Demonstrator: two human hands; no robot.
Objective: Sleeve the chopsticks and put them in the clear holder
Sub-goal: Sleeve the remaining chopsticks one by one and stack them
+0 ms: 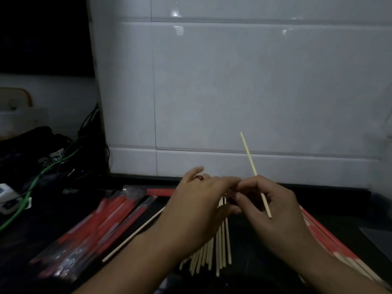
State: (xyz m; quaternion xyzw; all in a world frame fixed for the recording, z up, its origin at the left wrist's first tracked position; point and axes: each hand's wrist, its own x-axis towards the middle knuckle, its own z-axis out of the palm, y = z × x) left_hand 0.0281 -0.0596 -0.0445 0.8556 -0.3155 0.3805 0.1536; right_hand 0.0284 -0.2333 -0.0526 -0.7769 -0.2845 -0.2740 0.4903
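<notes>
My right hand (273, 211) has its grip closed on one bare chopstick (254, 172), and the stick points up and away toward the white tile wall (254, 81). My left hand (197, 206) meets it fingertip to fingertip; its fingers are bent toward something small there, but it is too dark for me to tell what, or if that grip is really closed. Under my hands a bunch of bare chopsticks (220, 251) lies on the dark table (265, 251), and one more stick (135, 232) lies alone to the left. Further left is a heap of red sleeves (95, 228), some shiny like plastic. More red ones (331, 238) fan out on the right. I cannot see the clear holder anywhere. I think a lot is left to do: many sticks are bare, and this one has no sleeve on it yet.
</notes>
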